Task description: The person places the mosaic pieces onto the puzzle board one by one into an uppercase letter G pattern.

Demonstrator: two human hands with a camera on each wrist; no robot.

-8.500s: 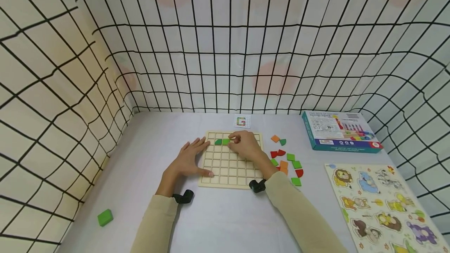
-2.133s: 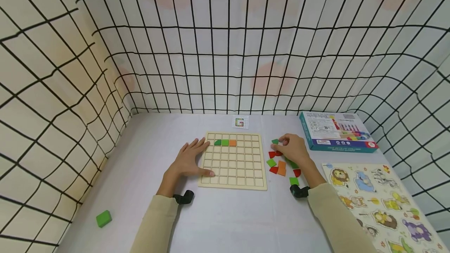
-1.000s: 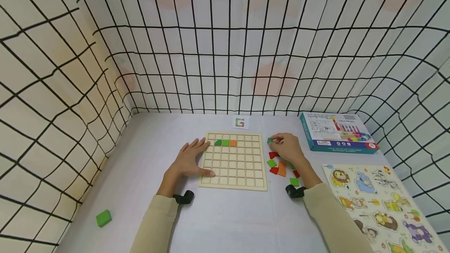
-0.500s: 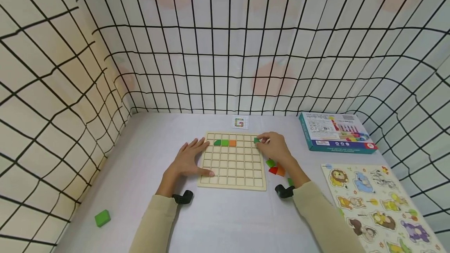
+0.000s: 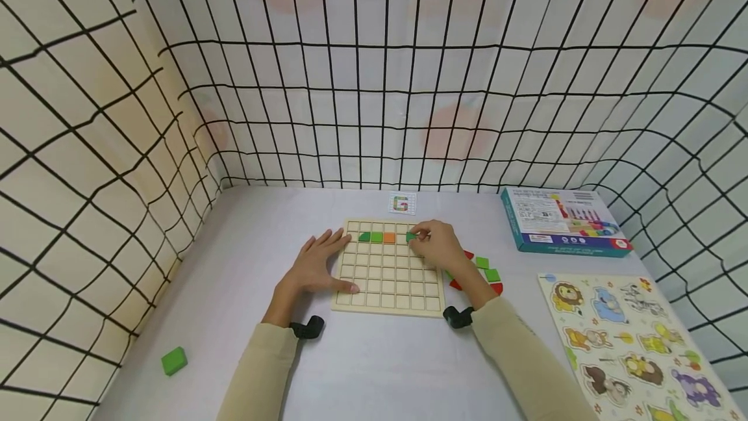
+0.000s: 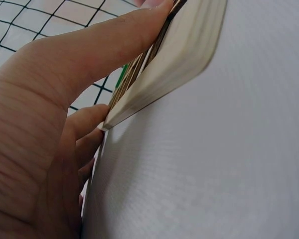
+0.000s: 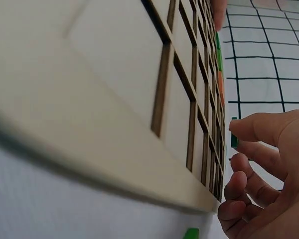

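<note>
Green wooden tile (image 5: 411,236) sits pinched in my right hand (image 5: 439,249) over the far row of the square wooden grid board (image 5: 387,284); my left hand (image 5: 312,266) lies flat, fingers straight, on the board's left edge.

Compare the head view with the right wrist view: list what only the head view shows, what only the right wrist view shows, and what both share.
Only the head view: the left hand pressing flat on the wooden grid board's left edge, the pattern card, the teal box, the animal puzzle and a lone green block.

Only the right wrist view: the board's thickness and cell ridges seen edge-on, close up.

Both: the right hand, its grip pinching a green tile over the board, and the green and orange tiles already placed.
</note>
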